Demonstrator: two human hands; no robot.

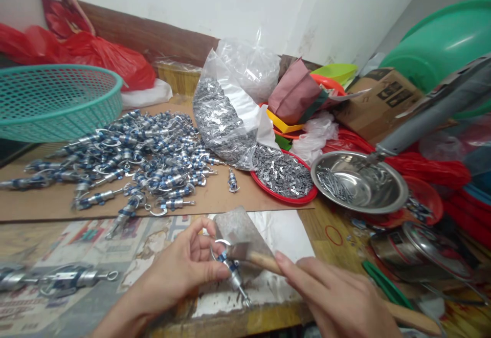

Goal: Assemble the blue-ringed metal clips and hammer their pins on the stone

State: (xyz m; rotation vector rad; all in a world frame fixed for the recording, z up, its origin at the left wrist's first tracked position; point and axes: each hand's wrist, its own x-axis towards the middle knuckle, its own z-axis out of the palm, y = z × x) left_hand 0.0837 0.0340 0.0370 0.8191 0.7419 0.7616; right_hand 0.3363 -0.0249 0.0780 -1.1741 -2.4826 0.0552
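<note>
My left hand [178, 264] is closed on a silver metal fitting [235, 278] with a blue band, a curved hook at its upper end and a small ring at its lower end. My right hand [333, 292] grips the wooden handle of a hammer [264, 262]. The hammer's blurred head is right by the fitting's upper part; whether they touch I cannot tell. Beneath both lies a grey metal block [240, 220] on a white sheet [289, 230]. One loose fitting [232, 181] lies beyond the block, apart from a large pile of similar fittings [146, 149].
A red tray [284, 200] of small metal plates and a plastic bag [222, 118] of them stand behind. To the right are a steel bowl [387, 195] with pins, a metal pot [395, 251] and a grey lever arm [422, 115]. A turquoise basket [57, 103] sits left.
</note>
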